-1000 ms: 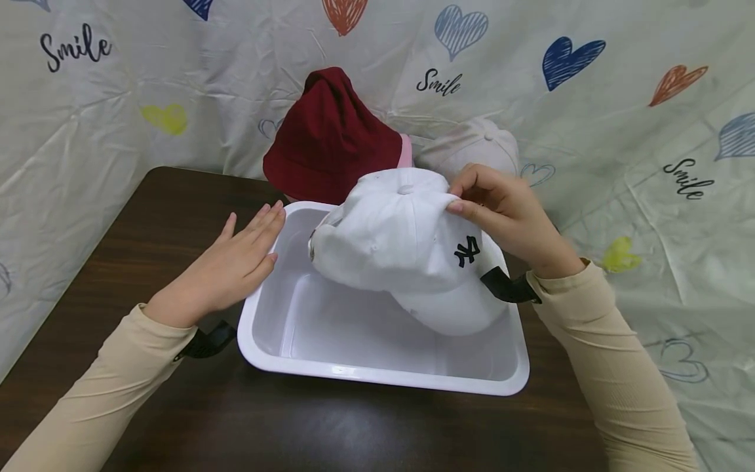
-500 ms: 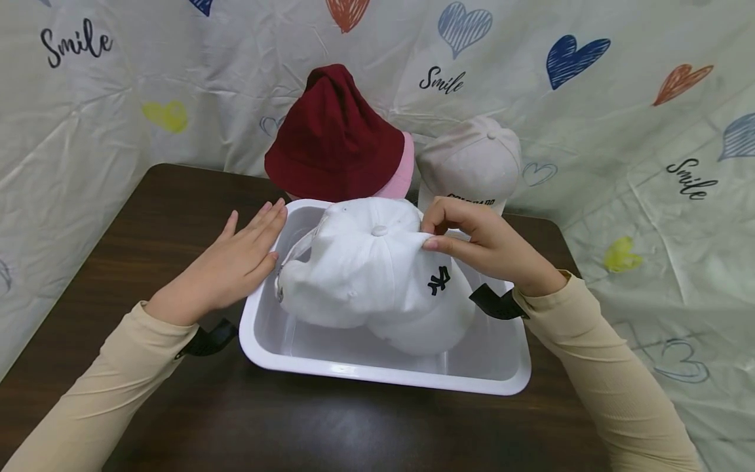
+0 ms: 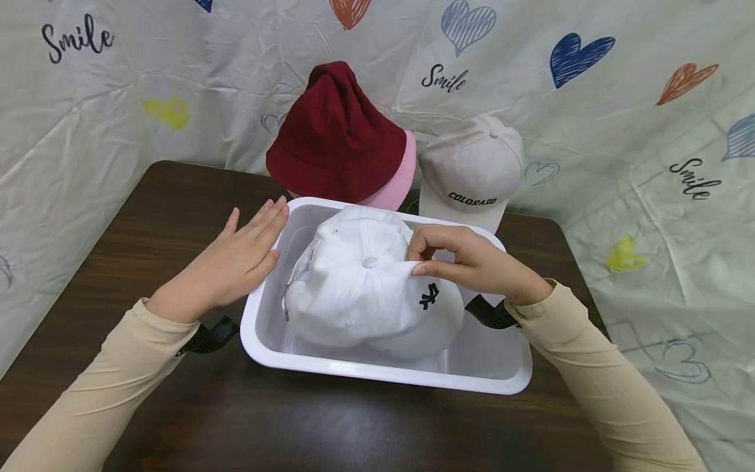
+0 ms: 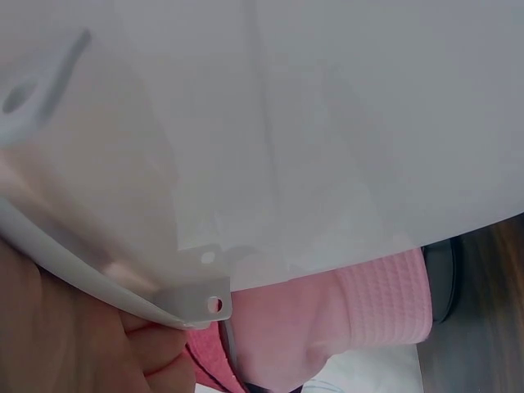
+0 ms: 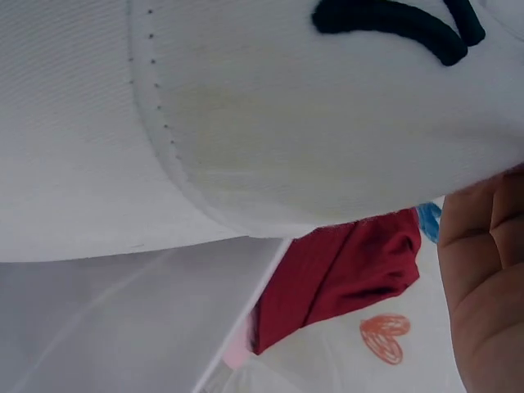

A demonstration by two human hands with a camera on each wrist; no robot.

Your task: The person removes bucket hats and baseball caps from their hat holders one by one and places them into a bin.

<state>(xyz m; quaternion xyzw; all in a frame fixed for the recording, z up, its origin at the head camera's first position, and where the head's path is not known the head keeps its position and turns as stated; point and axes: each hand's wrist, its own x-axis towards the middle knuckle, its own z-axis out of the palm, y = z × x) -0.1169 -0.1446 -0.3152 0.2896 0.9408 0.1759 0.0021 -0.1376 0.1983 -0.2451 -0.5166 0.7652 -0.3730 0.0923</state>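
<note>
Right hand (image 3: 472, 259) found pinching the crown of the white cap (image 3: 354, 295), which is positioned within the white tub (image 3: 383, 377). Left hand (image 3: 227, 265) lies with fingers extended against the tub's left rim. Behind the tub on the desk (image 3: 324, 432): dark red hat (image 3: 336, 144), cap lettered COLORADO (image 3: 472, 164).

the cap (image 3: 354, 295) lies in the basin (image 3: 383, 374), mostly left of and before the fingers of the right hand (image 3: 480, 259); the basin stands on the table (image 3: 141, 226), right of the fingers of the left hand (image 3: 227, 265). behind the basin, beyond all fingers: at left, a bucket hat (image 3: 336, 137) upon another hat (image 3: 402, 172); at right, a second cap (image 3: 472, 167).
</note>
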